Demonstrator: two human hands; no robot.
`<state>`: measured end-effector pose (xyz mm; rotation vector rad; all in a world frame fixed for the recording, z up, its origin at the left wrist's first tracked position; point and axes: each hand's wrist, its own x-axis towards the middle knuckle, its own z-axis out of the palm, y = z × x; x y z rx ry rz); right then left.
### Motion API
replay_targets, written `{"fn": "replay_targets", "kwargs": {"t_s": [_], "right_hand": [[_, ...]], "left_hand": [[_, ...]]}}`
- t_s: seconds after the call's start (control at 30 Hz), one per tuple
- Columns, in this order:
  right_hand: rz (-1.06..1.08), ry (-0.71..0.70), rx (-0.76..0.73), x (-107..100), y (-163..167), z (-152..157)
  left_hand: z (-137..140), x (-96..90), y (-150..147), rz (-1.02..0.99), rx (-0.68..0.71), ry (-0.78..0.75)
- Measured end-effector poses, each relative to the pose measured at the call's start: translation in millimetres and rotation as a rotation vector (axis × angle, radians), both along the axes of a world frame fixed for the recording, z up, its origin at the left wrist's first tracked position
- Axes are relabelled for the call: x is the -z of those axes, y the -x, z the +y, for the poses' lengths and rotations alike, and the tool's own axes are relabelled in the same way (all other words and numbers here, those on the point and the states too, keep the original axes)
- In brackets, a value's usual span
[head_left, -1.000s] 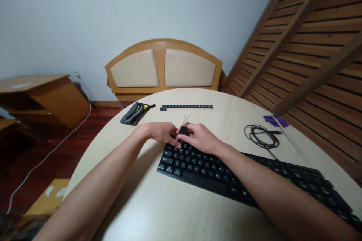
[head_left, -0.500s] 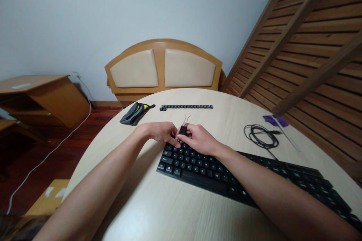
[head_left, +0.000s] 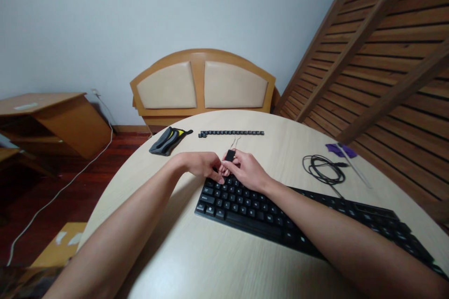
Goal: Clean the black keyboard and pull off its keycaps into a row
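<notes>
The black keyboard lies slanted across the table, its left end under my hands. My left hand is bent over the upper left corner. Its thumb rests on the keys and the fingers curl down, closed; what they pinch is hidden. In my right hand is a keycap puller with a black handle, gripped between thumb and fingers. The puller's two thin wire prongs point away from me, above the table. My right forearm crosses over the keyboard. Beyond the hands lies a row of black keycaps.
A grey and black pouch with yellow lining lies at the table's far left. To the right are a coiled black cable, a purple cloth and a thin pale stick. The round table has a curved edge.
My right hand has lifted slightly, and the puller has moved a little up and to the right, tilting more. My left hand has stayed nearly in place.
</notes>
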<state>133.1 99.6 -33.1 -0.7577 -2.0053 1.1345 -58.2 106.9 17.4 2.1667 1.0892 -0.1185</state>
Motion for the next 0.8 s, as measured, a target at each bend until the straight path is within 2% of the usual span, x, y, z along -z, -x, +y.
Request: {"fn": "replay_targets", "kwargs": {"t_s": [0.2, 0.47, 0.57, 0.8], "right_hand": [[0.052, 0.038, 0.001, -1.7, 0.7, -0.7], [0.106, 0.069, 0.225, 0.1, -1.5, 7.8], [0.104, 0.075, 0.26, -0.4, -1.8, 9.2], [0.104, 0.122, 0.216, 1.5, -0.3, 9.2]], "left_hand": [[-0.4, -4.4, 1.0, -0.024, 0.011, 0.034], [5.3, -5.5, 10.2, -0.121, -0.059, 0.123], [14.5, 0.7, 19.3, -0.178, -0.158, 0.022], [33.7, 24.3, 28.7, -0.274, -0.31, -0.23]]}}
